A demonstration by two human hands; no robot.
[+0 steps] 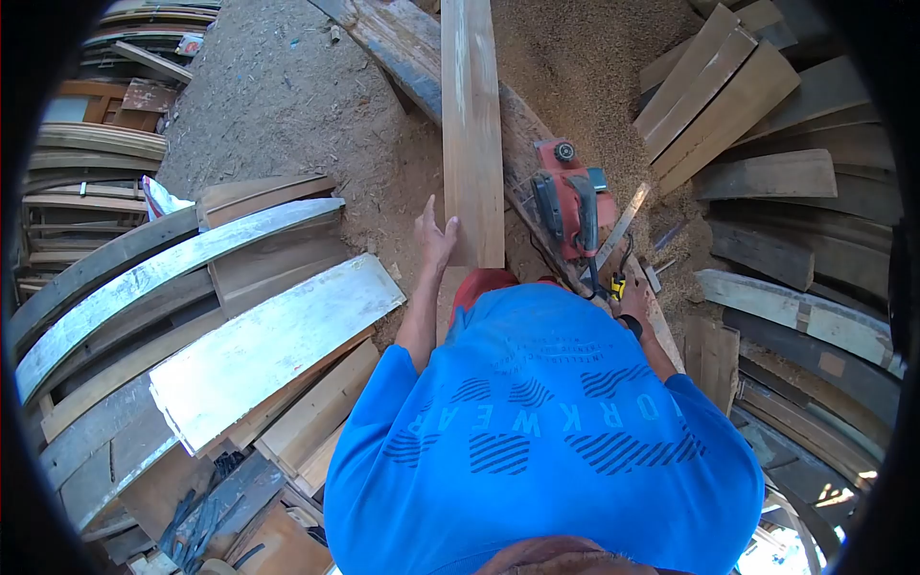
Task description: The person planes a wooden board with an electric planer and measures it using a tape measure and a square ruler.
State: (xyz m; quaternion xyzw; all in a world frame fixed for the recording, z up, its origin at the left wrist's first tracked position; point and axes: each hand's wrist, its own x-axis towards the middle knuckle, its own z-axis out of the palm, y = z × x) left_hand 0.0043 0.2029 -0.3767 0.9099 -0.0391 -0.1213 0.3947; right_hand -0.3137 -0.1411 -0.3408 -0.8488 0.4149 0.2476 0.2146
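One long plank is being carried crosswise by a weathered beam, its near end lying at centre. Its near left edge is being met by the left hand, fingers spread. To the right, a red planer is being supported by the beam. Nearer, a yellow-and-black object is being shown beside the right hand; whether it is being pinched cannot be told. Far right, boards are being stacked upon others.
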